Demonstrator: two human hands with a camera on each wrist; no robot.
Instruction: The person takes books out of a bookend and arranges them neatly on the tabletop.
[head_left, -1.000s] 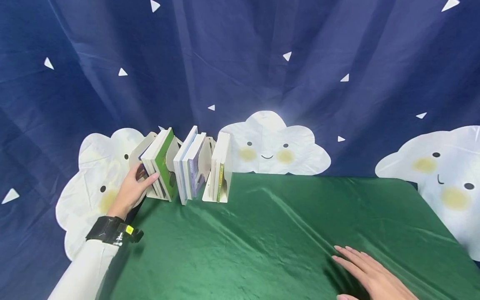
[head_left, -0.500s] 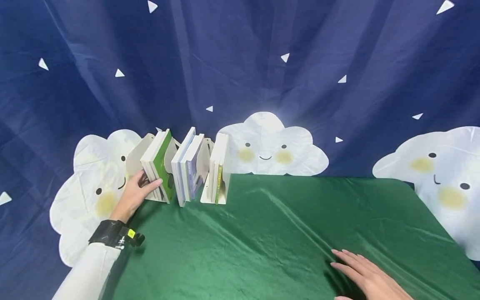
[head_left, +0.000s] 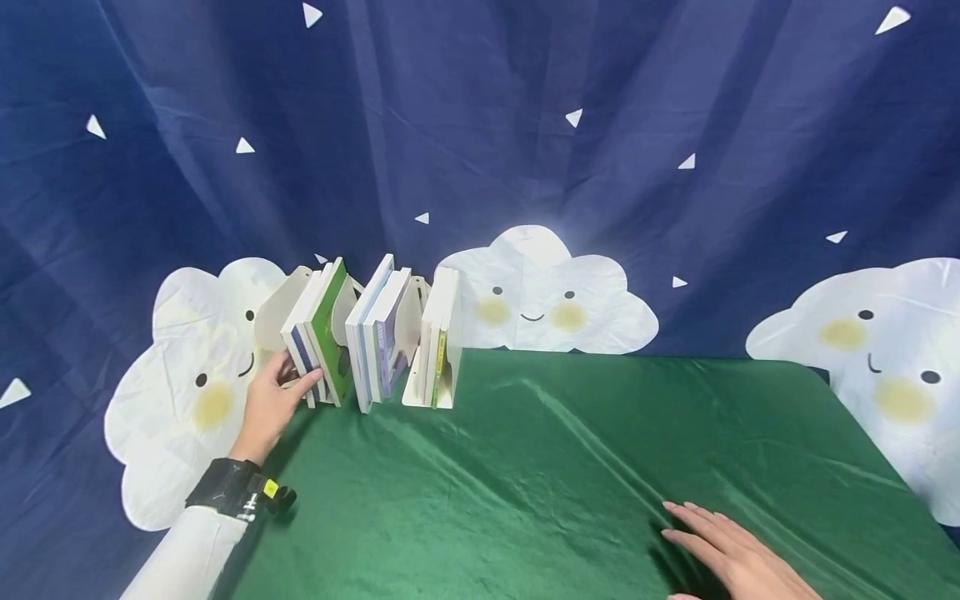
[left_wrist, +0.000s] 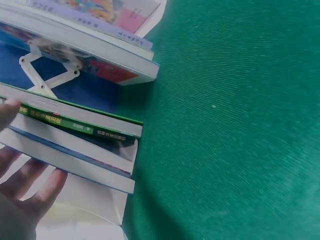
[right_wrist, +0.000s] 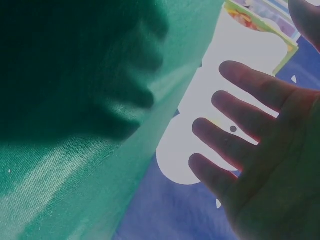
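Observation:
In the head view, my left hand (head_left: 272, 404) grips the white-edged books (head_left: 302, 335) at the left end of the row, its thumb at their front edges and its fingers on their left side. Close up in the left wrist view, the fingertips (left_wrist: 52, 187) lie against the outer white-and-blue book (left_wrist: 90, 167). The thumb is up by the dark spine with yellow and green lettering (left_wrist: 60, 120). A green-covered book (head_left: 327, 333) stands just right of them. My right hand (head_left: 738, 554) hovers over the green cloth with fingers extended, holding nothing.
A cream expanding bookend rack (head_left: 281, 308) stands at the back left, its panels between the books. Light blue and purple books (head_left: 378, 333) fill its middle section, thin white ones (head_left: 438, 333) the right. Green cloth (head_left: 525, 483) covers the table; a navy cloud-print curtain (head_left: 637, 83) hangs behind.
My left hand has come slightly down and toward me. The leftmost books have shifted away from the rack's left panel, and a blue stripe now shows between them. The right hand stays nearly still.

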